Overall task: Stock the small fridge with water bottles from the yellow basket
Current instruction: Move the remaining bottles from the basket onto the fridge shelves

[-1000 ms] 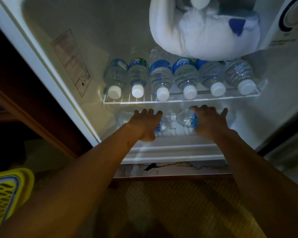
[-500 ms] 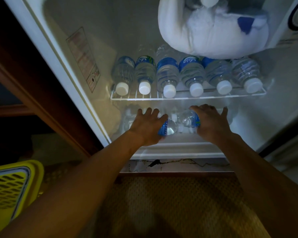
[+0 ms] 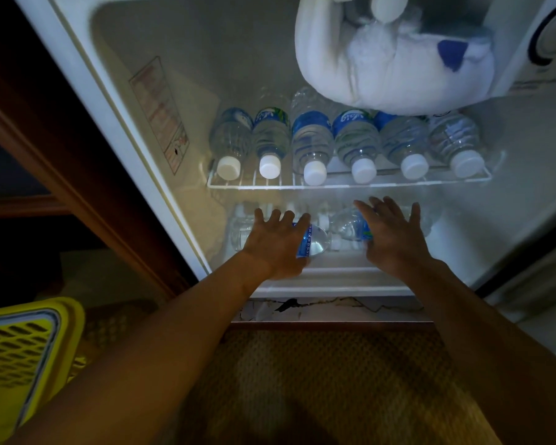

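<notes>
Lower compartment of small fridge (image 3: pixel 190 53): left hand (image 3: pixel 275 244), fingers straight, presses one water bottle (image 3: pixel 315 244); right hand (image 3: pixel 395 239), likewise flat, a second bottle (image 3: pixel 350 226). Next, probably: fetch more from yellow basket (image 3: pixel 16 345).

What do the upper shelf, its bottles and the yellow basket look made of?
Upper shelf: seemingly white-coated wire, thin rods showing. Bottles: clear glossy plastic, see-through ribbed walls, matte white caps. Yellow basket: likely moulded plastic, uniform colour, slotted wall.
</notes>
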Tool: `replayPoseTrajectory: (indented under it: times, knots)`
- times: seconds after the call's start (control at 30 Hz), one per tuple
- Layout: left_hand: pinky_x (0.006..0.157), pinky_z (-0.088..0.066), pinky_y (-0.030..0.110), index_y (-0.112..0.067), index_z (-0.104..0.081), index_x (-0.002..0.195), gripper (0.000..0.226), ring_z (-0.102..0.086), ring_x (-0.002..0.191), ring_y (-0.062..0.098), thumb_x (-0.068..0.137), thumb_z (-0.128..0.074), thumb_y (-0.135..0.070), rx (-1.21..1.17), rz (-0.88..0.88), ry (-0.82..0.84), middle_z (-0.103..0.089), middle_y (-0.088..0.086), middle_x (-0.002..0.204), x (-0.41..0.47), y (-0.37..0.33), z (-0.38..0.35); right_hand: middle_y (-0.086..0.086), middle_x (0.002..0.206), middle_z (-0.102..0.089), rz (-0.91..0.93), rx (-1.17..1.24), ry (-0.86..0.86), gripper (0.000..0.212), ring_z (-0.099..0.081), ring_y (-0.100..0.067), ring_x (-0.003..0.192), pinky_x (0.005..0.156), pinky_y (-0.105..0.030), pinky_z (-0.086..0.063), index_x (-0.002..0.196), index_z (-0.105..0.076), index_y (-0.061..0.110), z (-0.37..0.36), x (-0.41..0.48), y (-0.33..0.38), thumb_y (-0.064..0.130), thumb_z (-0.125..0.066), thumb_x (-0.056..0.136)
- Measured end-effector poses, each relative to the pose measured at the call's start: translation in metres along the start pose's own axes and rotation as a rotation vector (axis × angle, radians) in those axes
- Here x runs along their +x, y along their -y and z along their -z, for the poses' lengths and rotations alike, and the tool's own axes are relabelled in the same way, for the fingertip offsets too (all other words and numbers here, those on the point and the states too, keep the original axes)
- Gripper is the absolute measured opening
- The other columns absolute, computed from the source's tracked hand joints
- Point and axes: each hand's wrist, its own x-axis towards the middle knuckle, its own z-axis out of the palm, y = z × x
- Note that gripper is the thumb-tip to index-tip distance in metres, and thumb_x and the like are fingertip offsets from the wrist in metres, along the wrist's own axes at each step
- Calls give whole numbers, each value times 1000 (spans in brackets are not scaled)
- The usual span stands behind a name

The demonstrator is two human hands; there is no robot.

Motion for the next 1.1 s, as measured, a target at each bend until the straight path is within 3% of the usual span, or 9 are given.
replayPoseTrajectory:
  times: [0.23,0.4,0.57,0.63,0.7,0.83,0.9,0.97,1.1]
  knots:
    - [115,-17,64,-19,-13,156,89,-29,143,35,89,-51,-63,-32,-5,19,-35,11,153,-3,-2,3,-5,162,-18,-5,-41,48,92,-8,-27,151,118,-62,-2,157,-12,29,6,-4,1,25,-69,85]
    - [121,-8,59,-19,-3,158,92,-7,151,36,92,-51,-61,-118,15,-20,-12,13,164,-15,-2,7,-6,164,-13,-22,9,62,91,-4,-28,152,119,-59,-2,157,-9,27,15,-12,8,22,-66,86]
    - [125,-5,43,-24,-14,158,72,-3,154,25,99,-43,-54,-377,52,-162,-11,5,166,-90,-3,30,-7,159,-29,38,75,-39,66,-19,-29,149,118,-58,-14,151,-32,24,39,-55,43,29,-60,91]
    - [123,-13,40,-27,-29,154,64,-14,152,21,99,-45,-53,-458,118,-271,-23,1,164,-145,2,35,-9,150,-44,118,100,-80,57,-35,-31,141,114,-56,-25,143,-47,20,52,-78,69,28,-64,89]
    - [118,-30,42,-24,-49,143,54,-34,144,21,96,-51,-52,-455,187,-420,-44,1,152,-207,9,34,-9,138,-56,192,196,-79,44,-49,-31,127,105,-49,-38,133,-58,18,68,-104,103,24,-64,90]
    - [100,-48,39,-20,-68,121,40,-58,119,19,92,-53,-45,-482,371,-513,-64,-1,122,-326,42,25,0,115,-65,368,355,22,23,-57,-23,106,84,-38,-49,114,-65,25,91,-157,189,28,-56,93]
    - [94,-51,35,-22,-69,115,37,-62,111,18,90,-51,-43,-543,519,-492,-67,-3,114,-377,64,20,5,108,-64,488,417,61,20,-55,-17,101,82,-36,-49,111,-65,27,97,-180,236,32,-54,95]
    - [87,-52,33,-26,-67,112,31,-65,102,17,89,-53,-38,-598,689,-371,-68,-7,108,-428,94,4,7,106,-62,613,468,105,19,-53,-15,103,83,-34,-47,109,-65,27,99,-199,290,32,-55,95]
    - [84,-47,29,-30,-62,119,26,-64,104,18,93,-59,-32,-641,826,201,-69,-3,108,-499,147,-48,4,111,-61,866,432,233,21,-48,-20,116,91,-34,-43,110,-66,24,84,-216,397,33,-55,94]
